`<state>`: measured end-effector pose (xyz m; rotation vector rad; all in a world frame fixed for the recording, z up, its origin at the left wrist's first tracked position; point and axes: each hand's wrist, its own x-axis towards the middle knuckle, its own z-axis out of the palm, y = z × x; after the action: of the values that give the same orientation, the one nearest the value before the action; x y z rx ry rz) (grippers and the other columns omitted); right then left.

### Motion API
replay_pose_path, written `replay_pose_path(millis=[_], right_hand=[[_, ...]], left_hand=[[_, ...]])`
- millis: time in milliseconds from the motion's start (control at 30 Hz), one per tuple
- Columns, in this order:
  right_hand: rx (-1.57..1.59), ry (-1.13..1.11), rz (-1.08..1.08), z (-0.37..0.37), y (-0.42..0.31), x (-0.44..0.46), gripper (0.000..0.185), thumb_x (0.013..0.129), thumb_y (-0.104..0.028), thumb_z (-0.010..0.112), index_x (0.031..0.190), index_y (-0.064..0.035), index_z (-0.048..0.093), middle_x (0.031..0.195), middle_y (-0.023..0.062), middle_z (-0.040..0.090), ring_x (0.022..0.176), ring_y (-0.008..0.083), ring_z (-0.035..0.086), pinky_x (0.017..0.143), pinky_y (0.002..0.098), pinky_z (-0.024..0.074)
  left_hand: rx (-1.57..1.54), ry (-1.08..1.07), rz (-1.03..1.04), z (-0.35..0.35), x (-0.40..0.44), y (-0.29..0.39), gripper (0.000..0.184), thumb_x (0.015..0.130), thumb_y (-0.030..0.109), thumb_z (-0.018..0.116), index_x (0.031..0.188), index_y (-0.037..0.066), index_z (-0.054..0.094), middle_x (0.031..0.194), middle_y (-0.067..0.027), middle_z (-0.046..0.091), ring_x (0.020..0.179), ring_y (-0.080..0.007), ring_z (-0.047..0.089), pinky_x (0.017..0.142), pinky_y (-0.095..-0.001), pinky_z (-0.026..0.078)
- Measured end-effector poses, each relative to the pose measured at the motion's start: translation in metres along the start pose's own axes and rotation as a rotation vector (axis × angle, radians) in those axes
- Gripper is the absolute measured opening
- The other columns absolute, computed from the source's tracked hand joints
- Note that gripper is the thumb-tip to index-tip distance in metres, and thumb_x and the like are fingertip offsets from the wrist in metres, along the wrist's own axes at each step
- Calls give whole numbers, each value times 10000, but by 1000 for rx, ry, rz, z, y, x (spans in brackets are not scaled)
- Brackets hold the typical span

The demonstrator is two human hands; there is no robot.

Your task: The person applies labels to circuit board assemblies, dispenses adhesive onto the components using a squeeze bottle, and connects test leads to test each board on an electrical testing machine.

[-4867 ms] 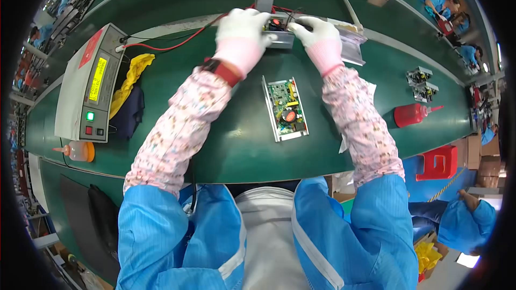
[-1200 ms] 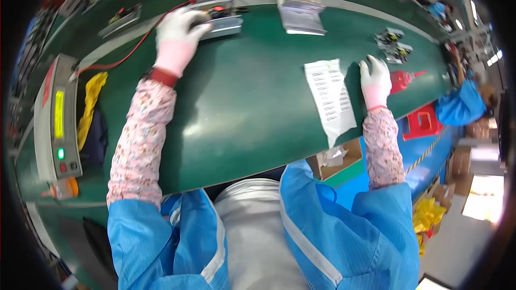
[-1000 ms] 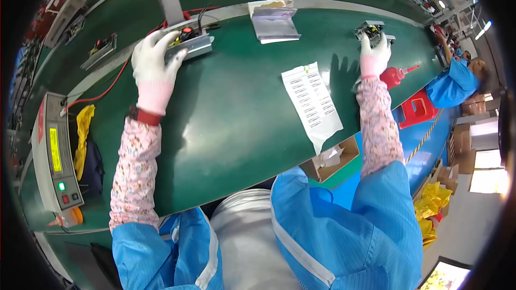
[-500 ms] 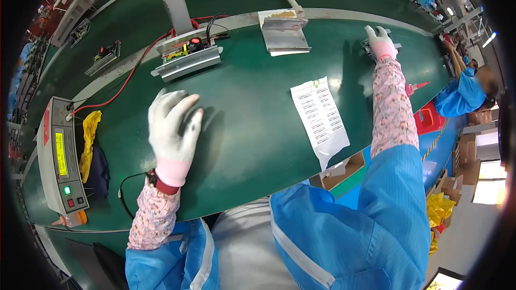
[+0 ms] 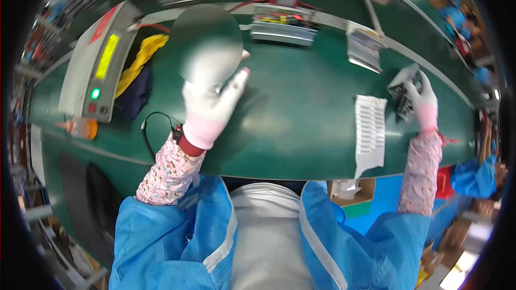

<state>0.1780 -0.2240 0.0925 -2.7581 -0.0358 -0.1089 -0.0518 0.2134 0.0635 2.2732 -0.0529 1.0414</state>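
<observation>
As the left hand (image 5: 208, 101) is gaping, the right (image 5: 424, 95) is gripping a board (image 5: 399, 81) beside the sheet (image 5: 371, 131). Below it, a box (image 5: 367, 190) is holding paper (image 5: 345, 188).

A round blur (image 5: 207, 37) hides most fingers of the left hand (image 5: 208, 104). The right hand (image 5: 423, 96) covers part of the boards (image 5: 398, 87), so its grip is hard to tell. Its sleeve (image 5: 420, 174) hides part of a red thing (image 5: 452, 140), and words on the paper (image 5: 370, 131) are too fuzzy to read.

Nothing can be read: print on the white label sheet (image 5: 371, 134) and yellow display (image 5: 107, 57) is blurred.
</observation>
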Motion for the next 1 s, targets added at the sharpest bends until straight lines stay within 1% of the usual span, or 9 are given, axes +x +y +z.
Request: replay_pose_path(millis=[133, 300, 500, 633, 733, 800, 867, 933, 1000], right_hand=[[-106, -44, -415, 20, 104, 37, 636, 818, 66, 463, 1422, -106, 563, 1382, 139, 597, 1242, 304, 565, 1074, 319, 425], [-424, 20, -565, 11, 79, 21, 634, 739, 84, 536, 1332, -135, 587, 1387, 122, 576, 1310, 380, 482, 1102, 378, 400], [-499, -148, -248, -22, 67, 23, 521, 817, 17, 619, 1308, -154, 595, 1311, 97, 641, 1203, 335, 580, 1012, 354, 456], [-63, 246, -256, -33, 45, -21, 399, 914, -96, 674, 1307, -125, 607, 1192, 74, 707, 1033, 260, 661, 892, 310, 496], [26, 372, -517, -39, -55, -84, 358, 974, -81, 648, 1324, -14, 614, 1130, 90, 727, 980, 174, 666, 854, 255, 504], [358, 170, -534, -30, -115, -113, 381, 910, -14, 681, 1290, -17, 650, 1204, 93, 695, 970, 173, 652, 862, 274, 502], [179, 59, -786, -15, -158, -133, 497, 841, -15, 710, 1333, -48, 643, 1191, 127, 687, 961, 215, 646, 883, 308, 501], [76, -23, -1118, 18, -182, -134, 521, 785, -91, 725, 1299, -53, 652, 1010, 112, 681, 871, 295, 617, 856, 386, 479], [30, -38, -1191, 53, -205, -144, 449, 796, -139, 726, 1233, -56, 662, 880, 96, 631, 811, 288, 592, 792, 394, 469]], left_hand=[[315, 526, -16, -75, -11, -44, 363, 828, 71, 744, 1185, 38, 689, 1244, -130, 616, 1158, -279, 572, 1028, -366, 439], [816, 863, -267, -140, -35, -95, 448, 780, 46, 734, 1223, 83, 673, 1345, -162, 524, 1269, -309, 482, 1028, -390, 446], [780, 788, -288, -163, -51, -129, 478, 756, 50, 742, 1226, 94, 662, 1355, -173, 489, 1311, -320, 430, 1058, -408, 421], [900, 816, -225, -157, -42, -122, 447, 756, 36, 738, 1194, 99, 671, 1316, -165, 507, 1296, -313, 444, 1074, -418, 403], [726, 844, -161, -126, -27, -93, 429, 808, 20, 724, 1226, 77, 648, 1290, -140, 525, 1242, -285, 487, 1048, -399, 428], [561, 874, -99, -99, -18, -63, 410, 859, 4, 709, 1257, 55, 624, 1264, -116, 544, 1187, -257, 531, 1023, -381, 452], [390, 659, -60, -68, -14, -28, 371, 889, -37, 677, 1248, 42, 622, 1320, -129, 526, 1171, -236, 555, 1008, -345, 476], [204, 539, -99, -37, -14, -10, 376, 881, -40, 681, 1244, 39, 624, 1347, -140, 513, 1165, -237, 563, 1008, -337, 475], [33, 414, -135, -14, -18, 2, 380, 873, -43, 686, 1239, 37, 625, 1375, -151, 500, 1158, -237, 571, 1008, -328, 473]])
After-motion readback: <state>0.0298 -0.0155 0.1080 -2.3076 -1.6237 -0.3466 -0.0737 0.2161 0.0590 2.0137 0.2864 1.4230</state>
